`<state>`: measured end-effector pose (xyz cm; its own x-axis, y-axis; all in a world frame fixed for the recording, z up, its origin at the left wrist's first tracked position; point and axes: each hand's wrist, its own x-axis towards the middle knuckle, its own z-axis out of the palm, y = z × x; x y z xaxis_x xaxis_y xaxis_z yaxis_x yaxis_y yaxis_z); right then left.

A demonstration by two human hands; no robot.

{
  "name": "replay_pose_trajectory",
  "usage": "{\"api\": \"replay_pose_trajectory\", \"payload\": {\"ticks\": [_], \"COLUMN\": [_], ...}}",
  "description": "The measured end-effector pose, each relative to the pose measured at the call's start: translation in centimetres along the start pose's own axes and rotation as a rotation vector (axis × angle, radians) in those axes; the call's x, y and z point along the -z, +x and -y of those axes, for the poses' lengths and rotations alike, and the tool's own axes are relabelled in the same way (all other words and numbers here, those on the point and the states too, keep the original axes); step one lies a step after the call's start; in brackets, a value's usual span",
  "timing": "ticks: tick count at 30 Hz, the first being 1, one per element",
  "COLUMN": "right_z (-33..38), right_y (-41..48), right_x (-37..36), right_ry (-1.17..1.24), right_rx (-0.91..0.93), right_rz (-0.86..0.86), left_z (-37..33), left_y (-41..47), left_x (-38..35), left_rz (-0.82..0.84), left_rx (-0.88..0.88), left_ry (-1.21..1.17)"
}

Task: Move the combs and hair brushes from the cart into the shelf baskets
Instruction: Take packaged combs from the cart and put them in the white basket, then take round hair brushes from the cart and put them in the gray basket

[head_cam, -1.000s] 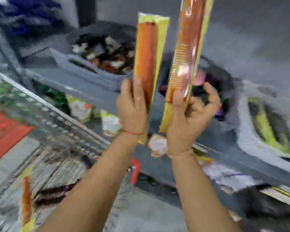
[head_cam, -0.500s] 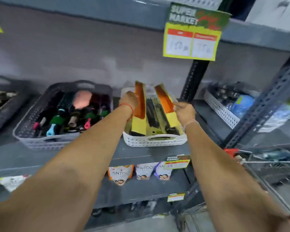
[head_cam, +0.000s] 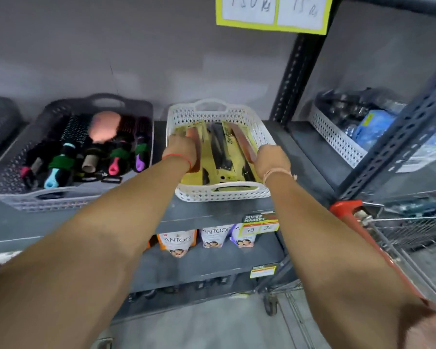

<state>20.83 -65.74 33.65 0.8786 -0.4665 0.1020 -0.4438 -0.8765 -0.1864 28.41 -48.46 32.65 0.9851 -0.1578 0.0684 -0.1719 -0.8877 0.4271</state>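
A white perforated basket (head_cam: 186,117) stands on the grey shelf, filled with combs in yellow packets. My left hand (head_cam: 183,148) is inside its left side, closed on an orange comb packet (head_cam: 193,136) lying flat. My right hand (head_cam: 269,159) is at the basket's right side, holding a second orange comb packet (head_cam: 242,142) that slants down into the basket. To the left, a dark grey basket (head_cam: 13,170) holds several round hair brushes (head_cam: 73,147) with coloured handles.
The wire cart with a red handle (head_cam: 347,212) stands at the right, close to my right forearm. Another white basket (head_cam: 337,139) with wrapped goods sits on the shelf bay to the right. Pouches (head_cam: 176,243) line the lower shelf; a yellow price sign (head_cam: 272,13) hangs overhead.
Both hands have lowered the two comb packets from upright above the white basket down into it. The view has tilted downward and closer to the shelf.
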Motion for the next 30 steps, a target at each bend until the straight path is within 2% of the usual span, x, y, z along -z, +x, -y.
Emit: {"api": "replay_pose_trajectory", "payload": {"ticks": [3, 5, 8, 10, 13, 17, 20, 25, 27, 30], "right_z": [2.1, 5.5, 13.7, 20.3, 29.3, 38.4, 43.1, 46.1, 46.0, 44.7], "right_y": [-0.5, -1.3, -3.8, -6.7, -12.5, -21.3, -27.3, -34.7, -36.1, -36.3], "right_x": [1.3, 2.3, 3.7, 4.1, 2.5, -3.8, -9.8, -20.8, -25.7, -31.9], "right_ry": [0.085, 0.269, 0.614, 0.829, 0.983, 0.792, 0.576, 0.324, 0.177, -0.006], "right_rx": [0.123, 0.236, 0.423, 0.566, 0.757, 1.062, 1.166, 1.182, 1.094, 0.929], "right_rz": [-0.211, -0.297, -0.348, -0.278, -0.043, 0.235, 0.467, 0.869, 1.034, 1.142], "left_z": [1.9, 5.0, 12.1, 17.9, 26.9, 38.5, 46.3, 57.9, 60.6, 63.1], "left_y": [-1.0, -2.3, -4.7, -6.8, -11.2, -20.3, -26.7, -34.4, -37.3, -40.0], "left_x": [3.3, 6.5, 11.6, 14.7, 17.6, 17.5, 15.1, 8.3, 5.7, 2.3], "left_rz": [-0.232, -0.384, -0.615, -0.749, -0.866, -0.923, -0.828, -0.263, -0.082, 0.125], "left_rx": [-0.158, -0.219, -0.174, -0.057, 0.119, 0.334, 0.571, 0.973, 1.136, 1.273], "left_ry": [-0.218, -0.316, -0.36, -0.366, -0.466, -0.546, -0.537, -0.512, -0.463, -0.403]}}
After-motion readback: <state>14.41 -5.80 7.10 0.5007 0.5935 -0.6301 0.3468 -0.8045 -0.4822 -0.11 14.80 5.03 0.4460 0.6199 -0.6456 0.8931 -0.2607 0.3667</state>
